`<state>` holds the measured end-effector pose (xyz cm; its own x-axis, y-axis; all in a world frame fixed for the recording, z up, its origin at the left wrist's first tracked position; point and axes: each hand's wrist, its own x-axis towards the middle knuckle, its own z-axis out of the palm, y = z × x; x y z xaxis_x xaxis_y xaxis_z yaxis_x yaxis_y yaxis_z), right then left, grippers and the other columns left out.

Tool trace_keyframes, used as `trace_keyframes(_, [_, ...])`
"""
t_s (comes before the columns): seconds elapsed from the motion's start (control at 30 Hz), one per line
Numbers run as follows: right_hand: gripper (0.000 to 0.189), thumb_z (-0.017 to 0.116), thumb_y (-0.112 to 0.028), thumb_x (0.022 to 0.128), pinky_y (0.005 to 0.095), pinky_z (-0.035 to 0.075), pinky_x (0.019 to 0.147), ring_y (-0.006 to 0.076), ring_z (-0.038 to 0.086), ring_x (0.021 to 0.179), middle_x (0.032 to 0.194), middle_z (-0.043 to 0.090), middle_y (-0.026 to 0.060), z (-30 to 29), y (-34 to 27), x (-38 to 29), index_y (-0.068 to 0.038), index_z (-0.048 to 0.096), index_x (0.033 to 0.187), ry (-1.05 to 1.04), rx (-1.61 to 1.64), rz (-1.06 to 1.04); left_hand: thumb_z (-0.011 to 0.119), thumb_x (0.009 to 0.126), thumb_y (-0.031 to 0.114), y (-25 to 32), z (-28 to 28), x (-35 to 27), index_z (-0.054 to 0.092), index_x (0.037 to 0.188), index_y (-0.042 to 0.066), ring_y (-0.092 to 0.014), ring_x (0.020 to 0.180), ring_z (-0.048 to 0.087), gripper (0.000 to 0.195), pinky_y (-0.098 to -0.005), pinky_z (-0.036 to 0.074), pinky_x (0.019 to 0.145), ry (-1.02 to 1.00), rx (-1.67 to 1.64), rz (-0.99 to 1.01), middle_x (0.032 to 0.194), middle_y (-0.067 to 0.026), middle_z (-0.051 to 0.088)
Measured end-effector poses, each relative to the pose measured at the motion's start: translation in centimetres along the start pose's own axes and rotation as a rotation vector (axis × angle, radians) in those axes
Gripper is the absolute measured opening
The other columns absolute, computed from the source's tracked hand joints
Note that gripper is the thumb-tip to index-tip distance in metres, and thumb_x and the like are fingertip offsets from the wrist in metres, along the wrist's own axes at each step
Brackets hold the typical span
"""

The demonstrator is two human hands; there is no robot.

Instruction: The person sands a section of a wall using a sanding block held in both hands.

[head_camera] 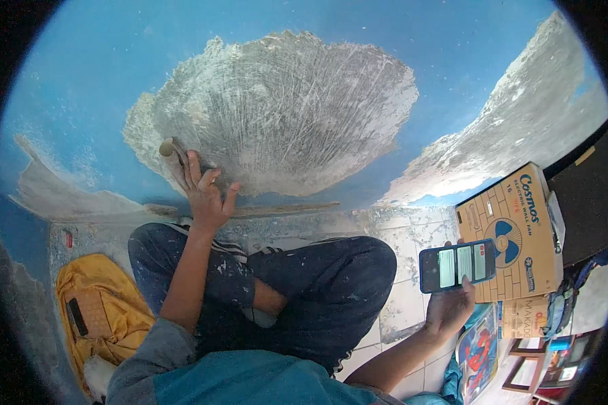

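My left hand (pixel 206 195) is raised at the wall, fingers spread, beside a curled sheet (pixel 175 159) that looks like sandpaper. The sheet lies against the left edge of a bare grey plaster patch (pixel 289 111) in the blue painted wall (pixel 106 61). Whether the fingers grip the sheet cannot be told. My right hand (pixel 448 309) holds a smartphone (pixel 456 266) with a lit screen, its thumb on the lower edge of the screen. The phone is in front of a cardboard fan box (pixel 517 212). My crossed legs in dark, paint-marked trousers (pixel 324 278) are between the hands.
A yellow cloth (pixel 88 268) with a brown piece and a black strip on it lies at left. More bare plaster (pixel 506 111) shows at right. Dusty floor tiles (pixel 400 309) run beside my knee. Behind the fan box are another carton (pixel 524 316) and picture frames (pixel 522 374).
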<state>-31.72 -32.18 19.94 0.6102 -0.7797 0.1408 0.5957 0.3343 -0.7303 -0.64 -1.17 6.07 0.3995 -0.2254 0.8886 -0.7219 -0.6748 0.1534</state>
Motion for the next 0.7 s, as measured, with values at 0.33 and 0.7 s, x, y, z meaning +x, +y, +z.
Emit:
trace_keyframes(0.33, [0.075, 0.051, 0.007, 0.074, 0.0455, 0.027, 0.110, 0.0332, 0.034, 0.131, 0.141, 0.033, 0.0228, -0.1, 0.8, -0.5, -0.001, 0.022, 0.142, 0.044, 0.081, -0.066, 0.059, 0.087, 0.037, -0.1, 0.1, -0.4, 0.039, 0.110, 0.006, -0.048, 0.134, 0.016, 0.043, -0.0592, 0.015, 0.105, -0.049, 0.012, -0.066, 0.147, -0.0274, 0.014])
trace_keyframes(0.7, [0.085, 0.052, 0.009, 0.067, 0.0467, 0.029, 0.110, 0.0334, 0.033, 0.132, 0.144, 0.029, 0.0212, 0.8, 1.8, -0.2, -0.008, 0.021, 0.144, -0.046, -0.228, -0.167, 0.063, 0.084, 0.039, 2.2, -1.1, 7.1, 0.047, 0.096, -0.002, -0.045, 0.133, 0.025, 0.046, -0.0500, 0.025, 0.105, 0.075, -0.174, -0.023, 0.146, -0.0282, 0.020])
